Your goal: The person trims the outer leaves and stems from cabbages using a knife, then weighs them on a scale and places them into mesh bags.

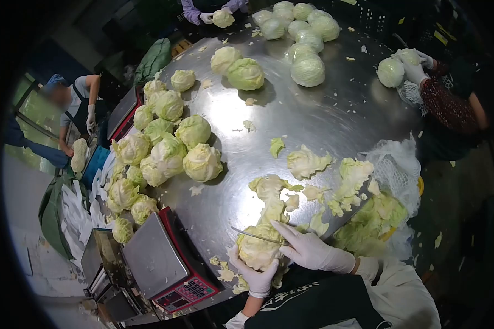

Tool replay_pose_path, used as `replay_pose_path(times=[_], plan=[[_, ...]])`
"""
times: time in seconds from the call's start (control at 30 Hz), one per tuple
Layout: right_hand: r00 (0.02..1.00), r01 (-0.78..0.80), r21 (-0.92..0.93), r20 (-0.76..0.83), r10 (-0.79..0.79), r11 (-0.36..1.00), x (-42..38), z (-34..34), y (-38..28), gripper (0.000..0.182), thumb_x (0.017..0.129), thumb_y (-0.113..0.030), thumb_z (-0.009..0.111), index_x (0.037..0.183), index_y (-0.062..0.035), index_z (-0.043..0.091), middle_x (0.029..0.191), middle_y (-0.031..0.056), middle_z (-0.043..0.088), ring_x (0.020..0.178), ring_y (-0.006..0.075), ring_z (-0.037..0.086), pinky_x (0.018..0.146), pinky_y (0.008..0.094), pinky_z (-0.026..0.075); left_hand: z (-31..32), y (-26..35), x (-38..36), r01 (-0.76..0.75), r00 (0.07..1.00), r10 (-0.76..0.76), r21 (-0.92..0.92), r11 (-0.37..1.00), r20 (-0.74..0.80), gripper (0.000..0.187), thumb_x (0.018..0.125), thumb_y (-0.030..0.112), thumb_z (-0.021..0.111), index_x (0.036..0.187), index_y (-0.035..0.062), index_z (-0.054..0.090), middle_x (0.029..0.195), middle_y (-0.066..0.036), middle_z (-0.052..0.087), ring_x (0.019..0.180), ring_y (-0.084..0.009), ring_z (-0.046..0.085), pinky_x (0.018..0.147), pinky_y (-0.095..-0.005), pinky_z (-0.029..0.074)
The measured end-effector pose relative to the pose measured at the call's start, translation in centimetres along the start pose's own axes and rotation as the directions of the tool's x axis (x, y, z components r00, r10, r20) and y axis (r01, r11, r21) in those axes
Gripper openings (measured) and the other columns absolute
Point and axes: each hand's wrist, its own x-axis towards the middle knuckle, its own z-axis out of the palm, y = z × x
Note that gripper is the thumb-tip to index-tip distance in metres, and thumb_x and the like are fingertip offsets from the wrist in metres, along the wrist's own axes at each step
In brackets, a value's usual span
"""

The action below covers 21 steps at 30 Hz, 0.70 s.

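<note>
A pale green cabbage [258, 251] rests at the table's near edge. My left hand [256, 278], in a white glove, is closed around its lower side. My gloved right hand [315, 249] grips a knife [253, 236]; its thin blade lies across the top of the cabbage, and its handle is hidden in my fingers. Loose outer leaves [271, 192] lie just beyond the cabbage, and small leaf scraps [225, 272] are by my left hand.
A pile of cabbages [164, 153] lines the left side, near a red-framed scale [156, 255]. Net-wrapped cabbages [307, 70] stand at the far side. A leaf-filled container [373, 225] with white netting [392, 170] is at right. Co-workers handle cabbages around the table.
</note>
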Motion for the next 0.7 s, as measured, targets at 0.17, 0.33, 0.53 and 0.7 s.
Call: replay_pose_path(times=[0.17,0.33,0.53,0.7], plan=[[0.991,0.078,0.002,-0.109,-0.077,0.997,0.7,0.7,1.2,0.052,0.103,-0.025,0.052,0.151,-0.0087,0.044,0.142,0.0228,0.056,0.106,0.0383,0.069,0.088,0.0428,0.056,0.1,0.2,0.0,-0.033,0.999,0.033,0.098,0.995,0.006,0.112,0.063,0.029,0.092,0.151,0.0003,0.028,0.142,-0.017,0.034,0.136,-0.0322,0.035,0.119,-0.0471,0.027],[0.959,-0.111,0.629,-0.135,0.249,0.770,2.6,2.2,4.6,0.039,0.102,-0.027,0.060,0.131,-0.0014,0.059,0.085,0.0126,0.071,0.078,0.0244,0.068,0.073,0.0369,0.054,-0.1,0.1,0.2,-0.007,1.000,0.008,-0.005,1.000,0.012,0.112,0.063,0.030,0.093,0.150,0.0009,0.030,0.142,-0.016,0.034,0.136,-0.0327,0.035,0.119,-0.0472,0.026],[0.973,0.074,0.258,-0.233,-0.013,0.963,1.7,0.2,0.9,0.057,0.090,-0.037,0.075,0.133,-0.0030,0.060,0.101,0.0139,0.070,0.089,0.0259,0.069,0.079,0.0371,0.055,-0.1,1.7,-0.1,-0.001,1.000,0.000,0.074,0.997,0.010,0.115,0.061,0.032,0.095,0.150,0.0006,0.029,0.144,-0.017,0.032,0.136,-0.0336,0.036,0.119,-0.0461,0.027],[0.994,0.105,0.004,-0.038,-0.105,0.994,2.3,-2.6,0.2,0.058,0.081,-0.041,0.081,0.123,-0.0042,0.068,0.092,0.0130,0.073,0.078,0.0361,0.071,0.071,0.0387,0.057,0.9,7.0,3.1,-0.475,0.878,0.286,0.627,0.618,0.383,0.095,0.062,0.039,0.093,0.140,0.0026,0.052,0.135,-0.019,0.049,0.130,-0.0413,0.046,0.113,-0.0529,0.036]])
